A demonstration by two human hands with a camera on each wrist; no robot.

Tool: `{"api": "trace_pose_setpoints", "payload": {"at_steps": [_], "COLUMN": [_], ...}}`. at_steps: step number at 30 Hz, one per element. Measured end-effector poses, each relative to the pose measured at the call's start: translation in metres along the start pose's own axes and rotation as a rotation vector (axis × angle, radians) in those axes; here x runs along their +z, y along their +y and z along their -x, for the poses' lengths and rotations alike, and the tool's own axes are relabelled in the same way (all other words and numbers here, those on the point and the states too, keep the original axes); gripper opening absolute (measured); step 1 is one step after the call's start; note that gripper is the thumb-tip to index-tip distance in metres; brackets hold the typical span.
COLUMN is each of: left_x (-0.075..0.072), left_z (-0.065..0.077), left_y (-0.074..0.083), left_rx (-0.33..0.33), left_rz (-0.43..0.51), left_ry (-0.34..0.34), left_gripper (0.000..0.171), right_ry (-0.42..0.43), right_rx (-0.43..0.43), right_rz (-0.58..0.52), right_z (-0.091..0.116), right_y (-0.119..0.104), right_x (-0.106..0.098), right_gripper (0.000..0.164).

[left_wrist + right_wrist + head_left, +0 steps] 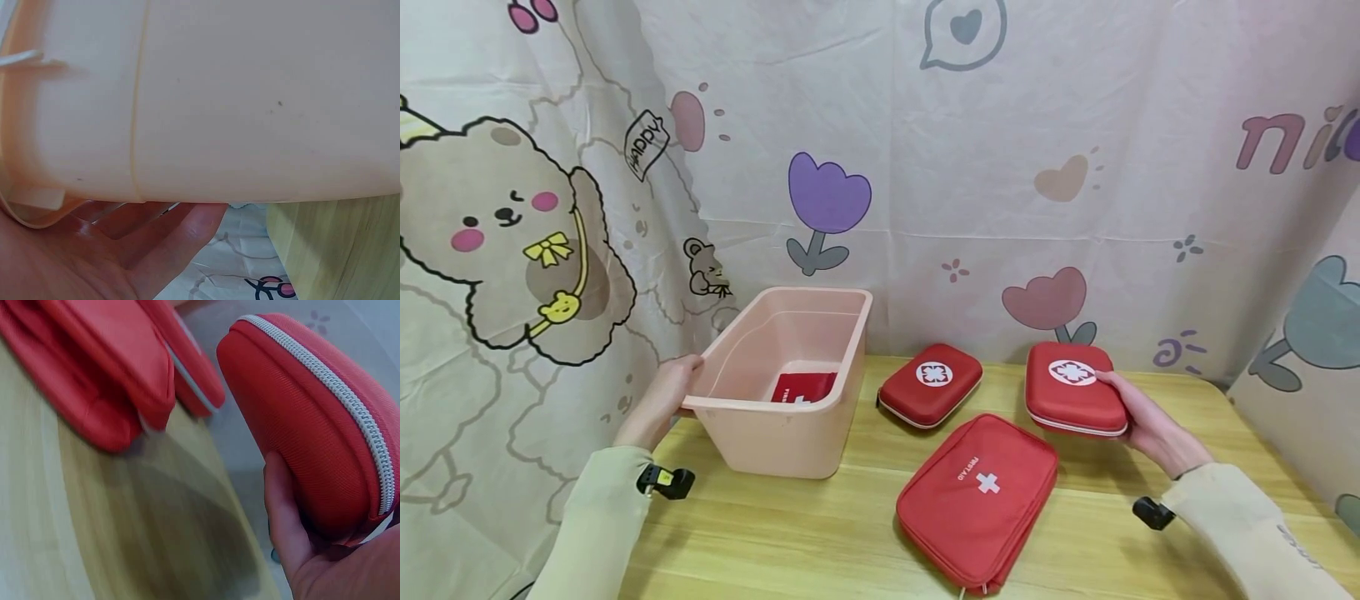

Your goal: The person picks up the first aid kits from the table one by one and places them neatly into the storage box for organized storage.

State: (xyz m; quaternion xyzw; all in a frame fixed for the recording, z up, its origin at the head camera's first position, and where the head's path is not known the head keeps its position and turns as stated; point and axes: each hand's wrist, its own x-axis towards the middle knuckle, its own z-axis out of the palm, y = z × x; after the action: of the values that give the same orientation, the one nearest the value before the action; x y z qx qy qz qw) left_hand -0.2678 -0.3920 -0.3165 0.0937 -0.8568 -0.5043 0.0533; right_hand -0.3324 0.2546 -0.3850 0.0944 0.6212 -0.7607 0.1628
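Observation:
My right hand (1138, 417) grips a red zippered first-aid case (1067, 387) with a white round emblem. In the right wrist view the case (312, 425) hangs above the table, its white zip facing the camera and my fingers along its underside. At the left, my left hand (670, 383) holds the near left corner of a pale pink plastic bin (782, 437). The left wrist view shows its fingers (175, 234) reaching along the bin's side, partly hidden behind it. Inside the bin lies a red pouch (790, 386) with white print.
Between bin and right hand, a second red hard case (917, 396) lies near the back edge. A flat red first-aid bag (977, 508) with a white cross lies in front of it on the wooden table (760, 533). A printed curtain (925, 167) hangs behind the table.

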Motion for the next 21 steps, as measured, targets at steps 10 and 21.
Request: {"api": "trace_pose_setpoints", "payload": {"at_steps": [10, 21], "left_x": [0.001, 0.001], "left_z": [-0.002, 0.001], "left_y": [0.004, 0.0], "left_rx": [-0.006, -0.003], "left_rz": [0.023, 0.022], "left_ry": [0.009, -0.008], "left_gripper": [0.061, 0.062], "right_ry": [-0.045, -0.049], "right_rx": [-0.025, -0.055], "right_rz": [-0.077, -0.112], "right_z": [0.006, 0.011], "right_y": [-0.012, -0.021], "right_x": [0.013, 0.022], "right_gripper": [0.047, 0.039]}}
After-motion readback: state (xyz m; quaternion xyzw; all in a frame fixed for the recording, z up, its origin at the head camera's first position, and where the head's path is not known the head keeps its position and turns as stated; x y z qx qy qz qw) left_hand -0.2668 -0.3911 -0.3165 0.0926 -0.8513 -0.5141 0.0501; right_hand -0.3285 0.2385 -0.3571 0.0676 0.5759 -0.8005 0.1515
